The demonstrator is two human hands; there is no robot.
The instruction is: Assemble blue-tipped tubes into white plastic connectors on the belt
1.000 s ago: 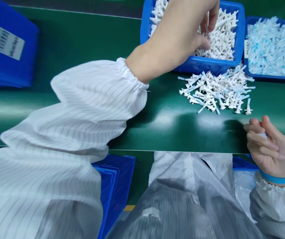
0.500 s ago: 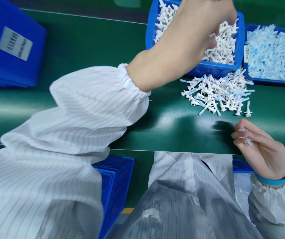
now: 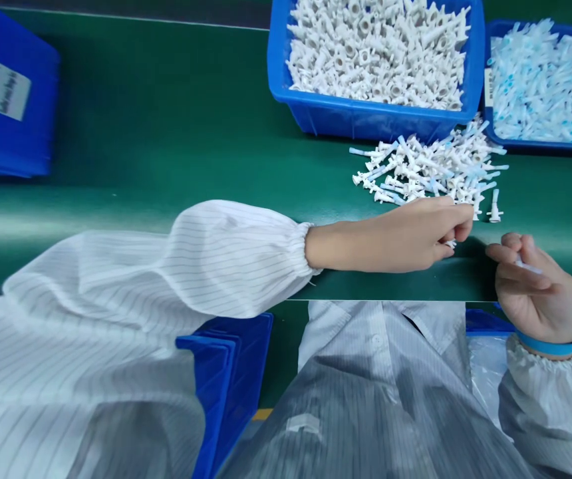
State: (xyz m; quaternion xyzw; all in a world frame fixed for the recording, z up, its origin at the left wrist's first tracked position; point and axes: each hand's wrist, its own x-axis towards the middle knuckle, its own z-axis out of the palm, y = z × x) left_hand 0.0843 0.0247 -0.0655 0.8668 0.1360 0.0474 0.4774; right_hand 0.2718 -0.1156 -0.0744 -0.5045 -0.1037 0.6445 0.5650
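A green table (image 3: 166,133) holds a blue bin (image 3: 366,118) of white parts (image 3: 376,53), a heap of pieces (image 3: 430,166) in front.
Fingertips closed, the left hand (image 3: 406,233) pinches a small part (image 3: 450,244) near the heap; the right hand (image 3: 540,286), curled, holds a pale tube (image 3: 529,267).

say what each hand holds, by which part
Left hand: a white piece, gripped part hidden. Right hand: a pale tube, held by its covered end; other protrudes.
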